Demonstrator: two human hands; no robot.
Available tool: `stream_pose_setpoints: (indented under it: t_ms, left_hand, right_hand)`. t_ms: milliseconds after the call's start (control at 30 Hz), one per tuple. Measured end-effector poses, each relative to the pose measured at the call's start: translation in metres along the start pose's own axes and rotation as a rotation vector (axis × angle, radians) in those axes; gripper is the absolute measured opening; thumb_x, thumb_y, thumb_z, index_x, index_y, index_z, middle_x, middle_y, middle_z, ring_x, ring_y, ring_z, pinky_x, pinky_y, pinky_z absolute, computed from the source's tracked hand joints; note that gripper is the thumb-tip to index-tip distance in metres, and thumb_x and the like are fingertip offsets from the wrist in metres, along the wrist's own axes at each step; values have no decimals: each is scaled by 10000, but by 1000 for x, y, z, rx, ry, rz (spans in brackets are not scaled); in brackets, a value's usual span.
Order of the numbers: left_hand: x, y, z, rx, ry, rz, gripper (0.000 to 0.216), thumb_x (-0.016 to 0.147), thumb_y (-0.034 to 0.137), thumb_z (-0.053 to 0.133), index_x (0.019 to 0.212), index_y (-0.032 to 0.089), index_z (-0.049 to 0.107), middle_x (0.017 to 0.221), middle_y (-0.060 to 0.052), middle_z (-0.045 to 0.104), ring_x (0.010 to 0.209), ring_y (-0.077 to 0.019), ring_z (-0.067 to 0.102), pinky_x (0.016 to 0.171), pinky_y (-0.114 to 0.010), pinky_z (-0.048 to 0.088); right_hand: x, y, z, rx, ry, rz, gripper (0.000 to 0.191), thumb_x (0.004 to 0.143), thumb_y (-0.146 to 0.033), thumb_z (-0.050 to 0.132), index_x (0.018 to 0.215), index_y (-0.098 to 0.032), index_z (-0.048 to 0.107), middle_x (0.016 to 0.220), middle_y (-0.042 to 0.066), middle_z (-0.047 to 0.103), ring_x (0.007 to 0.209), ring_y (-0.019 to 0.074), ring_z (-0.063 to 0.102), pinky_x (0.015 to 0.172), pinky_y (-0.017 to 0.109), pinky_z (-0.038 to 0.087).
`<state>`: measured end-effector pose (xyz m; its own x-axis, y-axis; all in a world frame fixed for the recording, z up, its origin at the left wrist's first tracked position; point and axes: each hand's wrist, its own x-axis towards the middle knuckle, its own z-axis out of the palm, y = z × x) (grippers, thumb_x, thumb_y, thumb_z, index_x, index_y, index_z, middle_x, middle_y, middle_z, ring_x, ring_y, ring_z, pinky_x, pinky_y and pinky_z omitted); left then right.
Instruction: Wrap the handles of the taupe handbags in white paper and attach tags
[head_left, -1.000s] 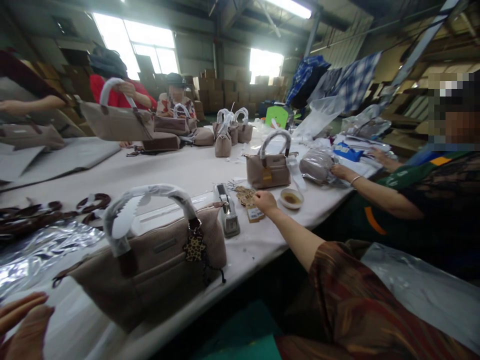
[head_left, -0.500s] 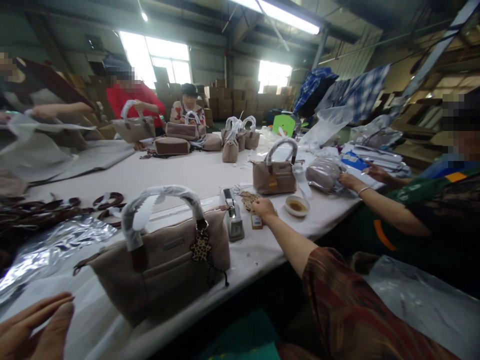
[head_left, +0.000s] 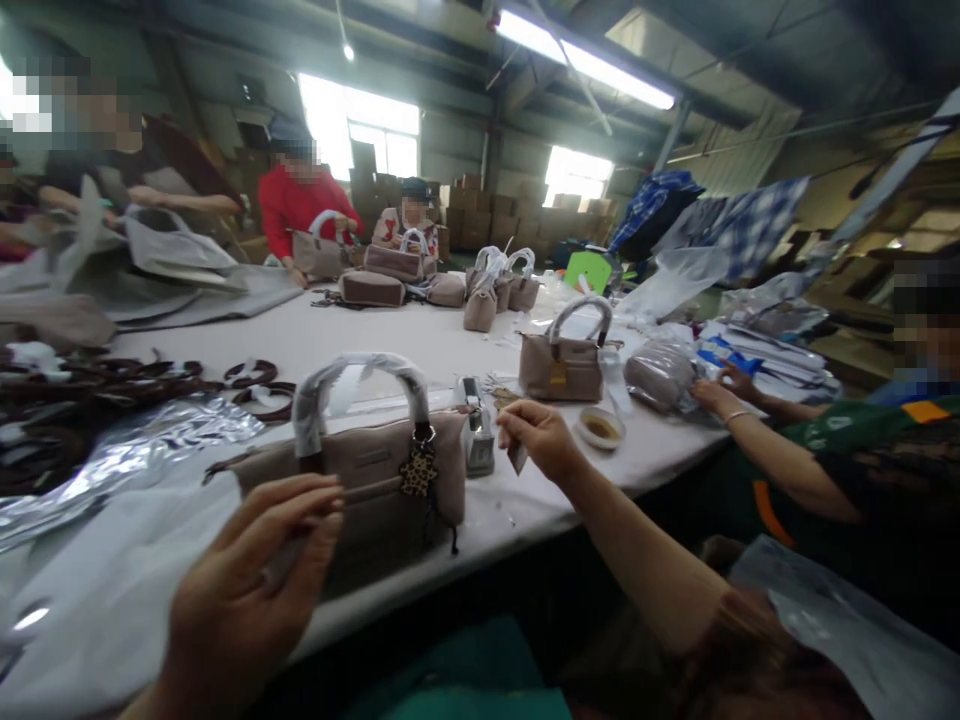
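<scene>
My right hand (head_left: 544, 440) is raised over the table, thumb and fingers pinched on a small hang tag (head_left: 517, 457) that dangles below the fingertips. My left hand (head_left: 255, 570) is in front of a taupe handbag (head_left: 375, 520), fingers stretched forward and thumb below, with nothing visible in it. The handbag stands upright, its looped handles (head_left: 360, 375) wrapped in clear plastic. From the handle base hangs a leopard-print charm (head_left: 418, 470). Just right of the bag is a grey stapler-like tool (head_left: 477, 430). My left hand hides part of the bag's front.
A shallow dish (head_left: 600, 428) of brownish liquid and another handbag (head_left: 559, 370) are to the right. A co-worker's hands (head_left: 720, 395) touch a plastic-wrapped bag (head_left: 660, 375). Dark coiled straps (head_left: 262, 385) and clear plastic (head_left: 157, 470) lie left. Co-workers handle bags across the table.
My right hand has lifted the hang tag off the table. My left hand has come in from the lower left to the bag's front. The view has shifted left.
</scene>
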<state>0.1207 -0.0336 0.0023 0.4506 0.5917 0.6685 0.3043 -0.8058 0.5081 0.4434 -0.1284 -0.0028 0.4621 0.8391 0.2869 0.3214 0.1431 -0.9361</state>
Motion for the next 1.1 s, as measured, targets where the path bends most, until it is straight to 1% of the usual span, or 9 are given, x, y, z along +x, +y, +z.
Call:
stream_pose_setpoints:
  t_ms: [100, 167, 300, 467, 567, 800, 867, 967, 1100]
  left_hand:
    - [6, 30, 24, -150, -130, 250, 365, 919, 175, 544, 1271, 254, 599, 1369, -102, 553, 1008, -183, 667, 833, -294, 599]
    - [5, 29, 31, -164, -239, 303, 351, 938, 164, 518, 1277, 205, 599, 1320, -132, 583, 1034, -191, 659, 883, -304, 578]
    - [-10, 6, 16, -170, -314, 165, 173, 956, 198, 528, 1012, 172, 690, 914, -70, 667, 805, -143, 646, 749, -248, 544]
    - [-28, -8, -7, -169, -318, 99, 166, 951, 206, 545, 928, 174, 706, 818, -45, 633, 722, -123, 600, 664, -228, 484]
    - [-27, -11, -10, -154, -336, 89, 180, 948, 206, 540, 915, 176, 715, 820, -45, 628, 732, -129, 597, 677, -236, 478]
    - [8, -35, -20, -177, -209, -28, 149, 897, 216, 600, 834, 167, 726, 805, -42, 649, 739, -137, 603, 696, -248, 477]
    - [22, -44, -17, -224, -110, -143, 139, 880, 247, 623, 908, 161, 728, 884, -62, 668, 762, -145, 625, 687, -246, 496]
    - [43, -56, -8, -370, -26, -468, 352, 866, 268, 631, 1195, 141, 638, 1085, -117, 675, 737, -149, 662, 573, -228, 503]
    - [62, -66, -1, -617, -207, -705, 355, 895, 256, 569, 1222, 122, 596, 930, -94, 706, 639, -135, 668, 467, -183, 446]
  right_hand:
    - [-44, -26, 49, -75, -276, -12, 243, 888, -402, 619, 751, -206, 664, 571, -18, 613, 491, 119, 537, 503, 239, 437]
    - [-67, -32, 70, -134, -383, -72, 231, 912, -339, 588, 733, -211, 660, 602, -11, 632, 532, 124, 564, 533, 242, 440]
    - [-84, -22, 87, -123, -376, 3, 227, 912, -339, 591, 731, -219, 656, 572, -16, 619, 510, 124, 546, 527, 247, 437]
    - [-84, -22, 117, 31, -504, 134, 211, 895, -399, 601, 891, -212, 698, 677, 16, 690, 606, 152, 625, 601, 272, 505]
    - [-81, -32, 141, 94, -406, 187, 254, 865, -435, 613, 890, -197, 697, 605, -2, 649, 501, 138, 572, 505, 257, 470]
    - [-52, -51, 154, -244, -339, -136, 184, 838, -296, 606, 791, -169, 730, 686, 16, 691, 645, 154, 616, 628, 253, 459]
    - [-39, -53, 155, -312, -265, -156, 199, 836, -304, 593, 770, -168, 723, 682, 17, 689, 641, 157, 613, 622, 254, 450]
    - [-19, -50, 158, -383, -112, -92, 228, 820, -326, 572, 720, -169, 703, 612, 11, 657, 578, 156, 583, 573, 254, 429]
    - [1, -43, 161, -522, -58, -38, 216, 790, -299, 557, 677, -175, 694, 614, 18, 670, 584, 164, 592, 579, 257, 416]
